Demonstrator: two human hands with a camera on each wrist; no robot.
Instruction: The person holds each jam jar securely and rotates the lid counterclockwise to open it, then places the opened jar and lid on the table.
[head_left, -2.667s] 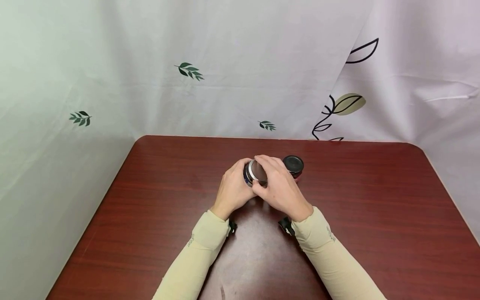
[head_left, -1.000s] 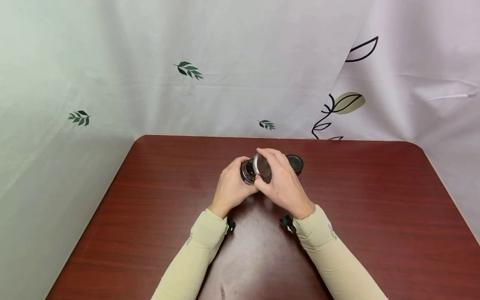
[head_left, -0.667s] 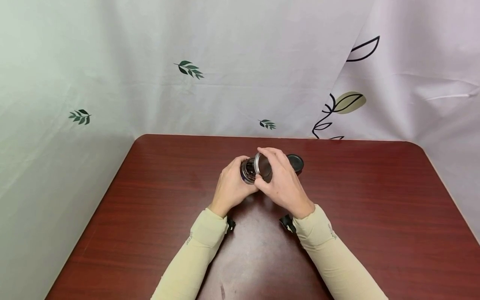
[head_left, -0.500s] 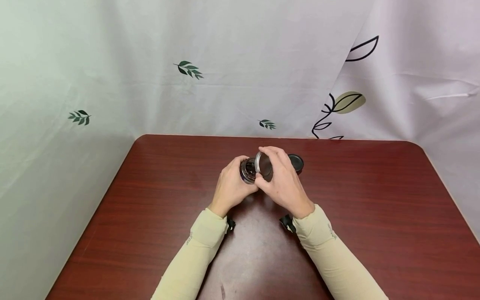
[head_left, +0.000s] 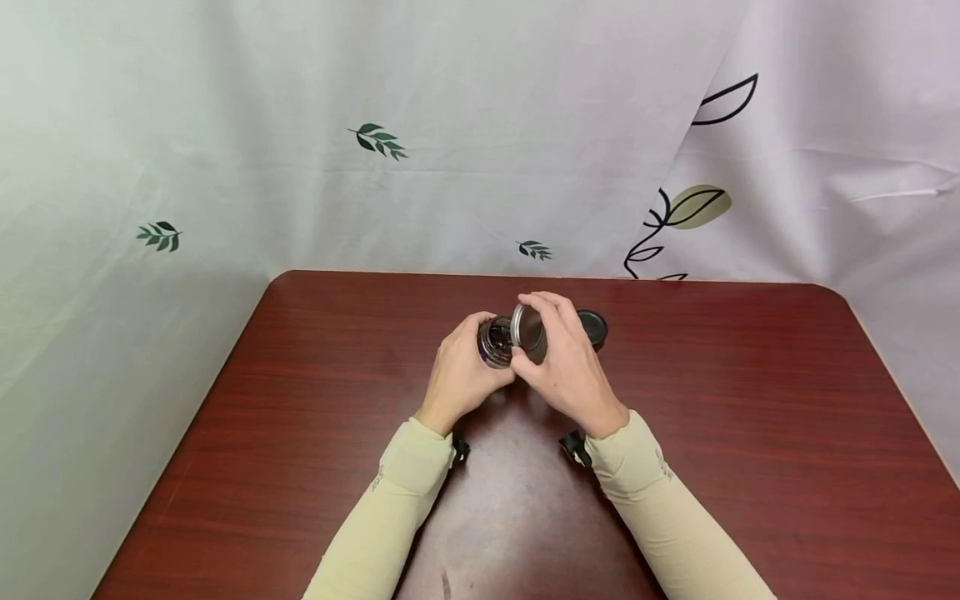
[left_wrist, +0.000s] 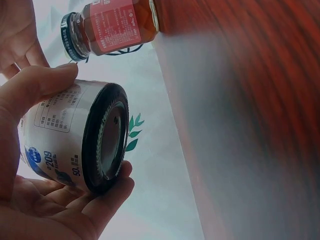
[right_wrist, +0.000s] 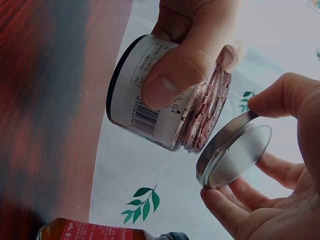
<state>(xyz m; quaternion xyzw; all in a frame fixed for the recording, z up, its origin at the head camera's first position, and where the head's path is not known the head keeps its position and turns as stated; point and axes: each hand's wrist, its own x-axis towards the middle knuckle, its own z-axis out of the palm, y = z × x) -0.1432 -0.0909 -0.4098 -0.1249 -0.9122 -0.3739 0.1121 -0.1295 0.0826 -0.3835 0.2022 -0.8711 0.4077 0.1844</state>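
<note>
My left hand (head_left: 461,377) grips a small glass jar (head_left: 495,342) with a white label, lifted off the brown table (head_left: 300,433). The left wrist view shows the jar's (left_wrist: 75,140) dark base and my left hand's fingers (left_wrist: 45,82) wrapped round it. My right hand (head_left: 566,367) pinches a silver metal lid (head_left: 527,327) by its rim, tilted and just clear of the jar's open mouth. The right wrist view shows the lid (right_wrist: 232,157) apart from the jar (right_wrist: 167,107). A second jar (head_left: 592,327) with a black lid stands behind my right hand.
The second jar (left_wrist: 117,22) carries a red label and holds amber contents. A leaf-printed white curtain (head_left: 375,142) hangs behind the table's far edge. Bare tabletop spreads left and right of my hands.
The silver lid sat on the jar at first; my right hand has since lifted it off and tilted it away to the right. The left hand kept its grip on the jar.
</note>
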